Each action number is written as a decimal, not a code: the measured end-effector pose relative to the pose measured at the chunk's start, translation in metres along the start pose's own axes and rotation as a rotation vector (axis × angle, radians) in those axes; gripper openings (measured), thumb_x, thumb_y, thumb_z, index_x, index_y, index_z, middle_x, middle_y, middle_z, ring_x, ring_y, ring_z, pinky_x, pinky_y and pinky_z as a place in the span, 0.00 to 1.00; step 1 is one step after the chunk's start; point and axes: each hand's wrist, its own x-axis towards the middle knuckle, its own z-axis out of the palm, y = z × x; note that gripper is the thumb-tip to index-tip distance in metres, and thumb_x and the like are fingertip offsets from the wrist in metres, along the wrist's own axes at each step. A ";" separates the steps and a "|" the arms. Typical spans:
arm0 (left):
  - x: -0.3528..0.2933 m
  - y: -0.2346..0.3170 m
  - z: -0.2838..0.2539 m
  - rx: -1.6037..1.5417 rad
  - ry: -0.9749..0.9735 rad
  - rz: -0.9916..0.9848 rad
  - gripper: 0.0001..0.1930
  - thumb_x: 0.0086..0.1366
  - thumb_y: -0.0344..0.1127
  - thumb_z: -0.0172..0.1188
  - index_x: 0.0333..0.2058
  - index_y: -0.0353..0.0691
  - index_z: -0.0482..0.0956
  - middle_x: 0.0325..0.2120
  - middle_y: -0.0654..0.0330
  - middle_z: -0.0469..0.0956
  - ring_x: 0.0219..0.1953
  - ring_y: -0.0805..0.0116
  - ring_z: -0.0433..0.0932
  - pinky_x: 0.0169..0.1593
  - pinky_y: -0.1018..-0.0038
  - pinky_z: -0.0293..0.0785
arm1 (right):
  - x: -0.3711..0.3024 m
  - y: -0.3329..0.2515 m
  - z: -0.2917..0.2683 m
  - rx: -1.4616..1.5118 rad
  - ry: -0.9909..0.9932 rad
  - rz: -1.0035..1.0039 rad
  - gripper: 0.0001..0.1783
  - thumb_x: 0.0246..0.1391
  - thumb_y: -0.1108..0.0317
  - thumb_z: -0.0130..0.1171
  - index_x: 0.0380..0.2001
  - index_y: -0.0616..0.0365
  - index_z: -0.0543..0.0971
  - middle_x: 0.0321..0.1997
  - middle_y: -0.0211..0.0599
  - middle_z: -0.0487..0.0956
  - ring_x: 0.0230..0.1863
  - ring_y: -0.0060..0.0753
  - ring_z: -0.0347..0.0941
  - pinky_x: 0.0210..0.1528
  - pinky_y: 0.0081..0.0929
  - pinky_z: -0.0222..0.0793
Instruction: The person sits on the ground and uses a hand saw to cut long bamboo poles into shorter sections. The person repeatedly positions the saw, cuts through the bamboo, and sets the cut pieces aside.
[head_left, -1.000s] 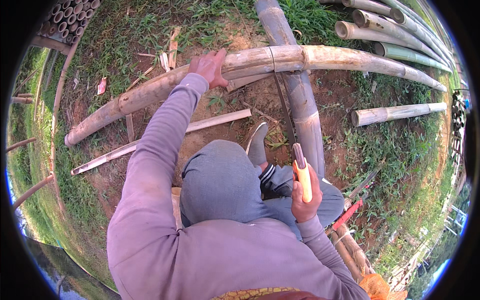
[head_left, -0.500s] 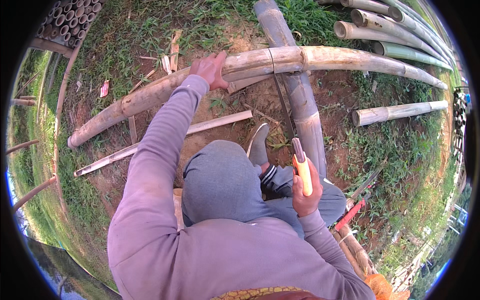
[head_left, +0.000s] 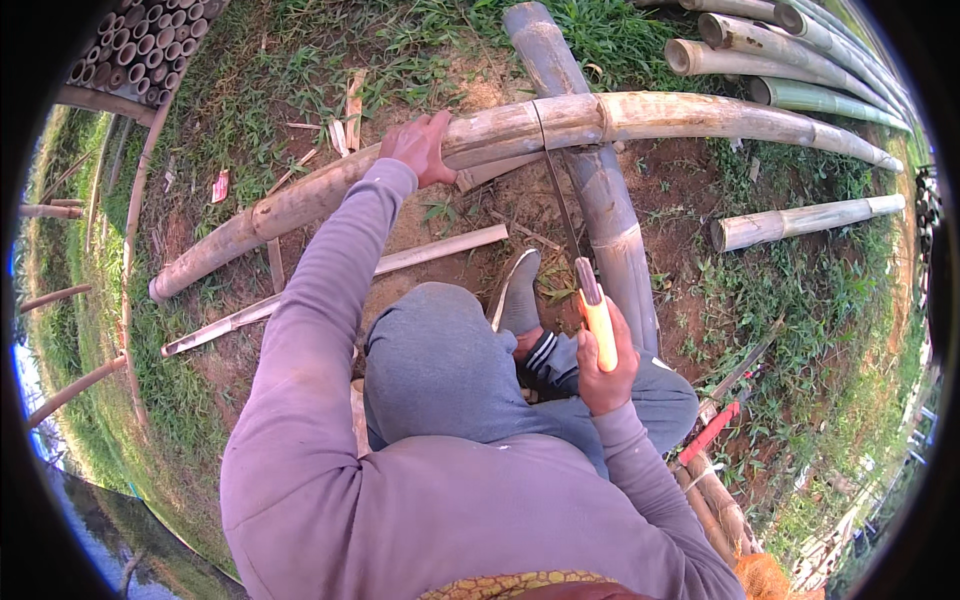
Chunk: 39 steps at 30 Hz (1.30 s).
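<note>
A long tan bamboo pole (head_left: 690, 115) lies across in front of me, resting on a thicker grey bamboo pole (head_left: 615, 225) that runs away from me. My left hand (head_left: 420, 150) grips the tan pole left of the crossing, fingers over its far side. In my right hand (head_left: 612, 375) is a handsaw (head_left: 602, 335) by its yellow-orange handle. Its narrow dark blade reaches up to the tan pole, at a dark cut line just left of a node. The depth of the cut cannot be made out.
Split bamboo strips (head_left: 440, 250) lie on the soil and grass. Right of me are a short bamboo length (head_left: 810, 222) and a long-bladed tool with a red handle (head_left: 712, 435). Several bamboo poles (head_left: 770, 60) are stacked at far right, and cut bamboo ends (head_left: 135, 50) at far left.
My right hand and the saw handle have shifted slightly forward, toward the tan pole. My left hand keeps its place on the pole. The whole view has turned a little.
</note>
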 end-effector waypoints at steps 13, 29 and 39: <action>0.018 -0.014 0.016 0.039 -0.018 -0.020 0.56 0.46 0.54 0.83 0.72 0.45 0.67 0.61 0.48 0.80 0.63 0.44 0.79 0.66 0.52 0.76 | 0.053 0.054 0.042 -0.059 0.036 -0.062 0.32 0.64 0.63 0.73 0.68 0.63 0.76 0.55 0.54 0.87 0.44 0.55 0.89 0.50 0.41 0.85; -0.187 0.021 -0.007 -0.160 0.380 0.250 0.55 0.39 0.56 0.84 0.68 0.49 0.71 0.54 0.57 0.83 0.63 0.54 0.79 0.71 0.50 0.65 | 0.095 -0.015 0.075 0.177 -0.227 0.078 0.30 0.78 0.46 0.58 0.59 0.67 0.81 0.61 0.48 0.80 0.58 0.35 0.77 0.63 0.36 0.71; -0.260 -0.149 0.105 -2.141 1.456 -0.884 0.47 0.58 0.65 0.78 0.70 0.51 0.69 0.63 0.56 0.75 0.65 0.46 0.74 0.72 0.44 0.68 | 0.069 -0.030 0.028 0.278 -0.586 0.200 0.29 0.81 0.51 0.54 0.60 0.72 0.81 0.58 0.46 0.86 0.55 0.31 0.82 0.58 0.31 0.77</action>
